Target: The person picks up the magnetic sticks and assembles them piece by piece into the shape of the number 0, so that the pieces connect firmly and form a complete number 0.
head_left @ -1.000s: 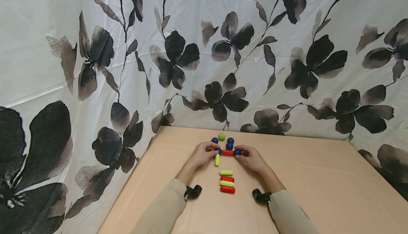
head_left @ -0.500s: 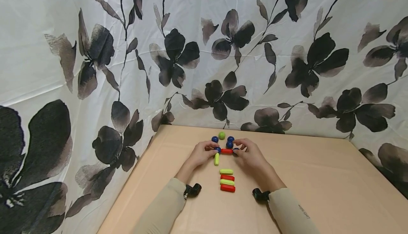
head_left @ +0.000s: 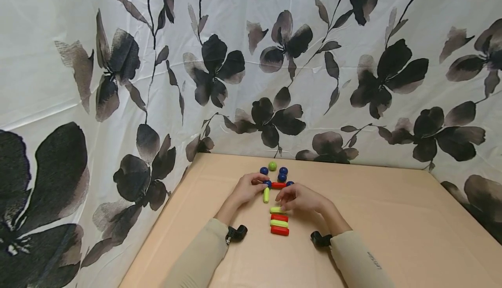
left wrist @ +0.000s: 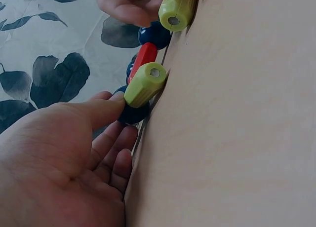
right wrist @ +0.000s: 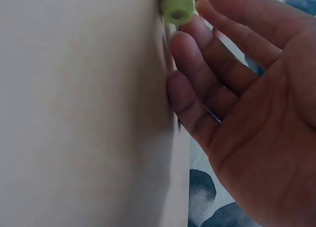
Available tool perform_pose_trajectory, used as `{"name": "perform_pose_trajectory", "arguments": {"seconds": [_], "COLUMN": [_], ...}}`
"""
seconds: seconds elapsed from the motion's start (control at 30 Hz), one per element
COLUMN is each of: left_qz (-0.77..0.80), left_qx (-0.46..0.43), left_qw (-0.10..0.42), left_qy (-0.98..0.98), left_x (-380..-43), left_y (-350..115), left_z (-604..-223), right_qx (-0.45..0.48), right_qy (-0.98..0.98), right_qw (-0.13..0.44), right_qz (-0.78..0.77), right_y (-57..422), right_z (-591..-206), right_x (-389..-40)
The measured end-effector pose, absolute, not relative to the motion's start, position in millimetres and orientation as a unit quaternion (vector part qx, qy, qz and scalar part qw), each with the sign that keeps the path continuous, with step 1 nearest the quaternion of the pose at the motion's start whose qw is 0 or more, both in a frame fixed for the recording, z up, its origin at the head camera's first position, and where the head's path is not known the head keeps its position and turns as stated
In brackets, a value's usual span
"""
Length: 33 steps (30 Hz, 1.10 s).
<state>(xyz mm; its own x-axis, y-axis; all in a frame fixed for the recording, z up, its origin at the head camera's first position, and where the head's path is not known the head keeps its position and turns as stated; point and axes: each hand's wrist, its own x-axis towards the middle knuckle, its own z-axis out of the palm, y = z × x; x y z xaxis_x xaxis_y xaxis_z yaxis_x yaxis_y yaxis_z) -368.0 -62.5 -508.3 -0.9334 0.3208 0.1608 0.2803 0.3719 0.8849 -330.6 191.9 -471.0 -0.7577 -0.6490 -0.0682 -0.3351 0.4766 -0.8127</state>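
My left hand (head_left: 248,188) pinches a blue ball (left wrist: 132,113) between thumb and fingers. That ball joins one end of a red magnetic building stick (head_left: 279,185) and a yellow-green stick (head_left: 266,195) that points toward me. A second blue ball (head_left: 290,183) sits at the red stick's right end. My right hand (head_left: 303,198) is over the near side of this piece, fingers loosely bent, fingertips beside a loose yellow-green stick (head_left: 276,210). In the right wrist view, that stick's metal-tipped end (right wrist: 177,12) shows at the top, next to the fingers.
Beyond the red stick lie more blue balls (head_left: 282,177) and a green ball (head_left: 272,166). Nearer me, red (head_left: 279,231) and yellow-green (head_left: 279,223) sticks lie in a row on the tan table (head_left: 372,218). A floral cloth (head_left: 219,118) hangs behind.
My right hand has let go of the blue ball at the red stick's right end and moved toward me, to the loose yellow-green stick. My left hand keeps its hold.
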Motion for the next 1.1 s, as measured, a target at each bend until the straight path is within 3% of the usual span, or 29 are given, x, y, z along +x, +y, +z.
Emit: {"name": "perform_pose_trajectory", "arguments": {"seconds": [0.37,0.63,0.87,1.1], "left_qz": [0.528,0.526,0.524,0.526], "left_qx": [0.183,0.190,0.194,0.188], "left_qw": [0.018,0.012,0.010,0.018], "left_qy": [0.829,0.829,0.830,0.829], "left_x": [-367.8,-366.4,-365.8,-366.3], "left_y": [-61.7,-61.6,-61.7,-61.1], "left_z": [-507.2,-506.0,-506.3,-506.5], "right_qx": [-0.290,-0.321,-0.306,-0.265], "right_qy": [0.856,0.836,0.857,0.873], "right_qw": [0.177,0.203,0.178,0.215], "right_qz": [-0.390,-0.396,-0.374,-0.347], "right_y": [180.1,176.0,175.3,178.7], "right_z": [-472.6,-471.4,-470.5,-460.0], "right_x": [-328.3,-325.3,-324.6,-321.7]}}
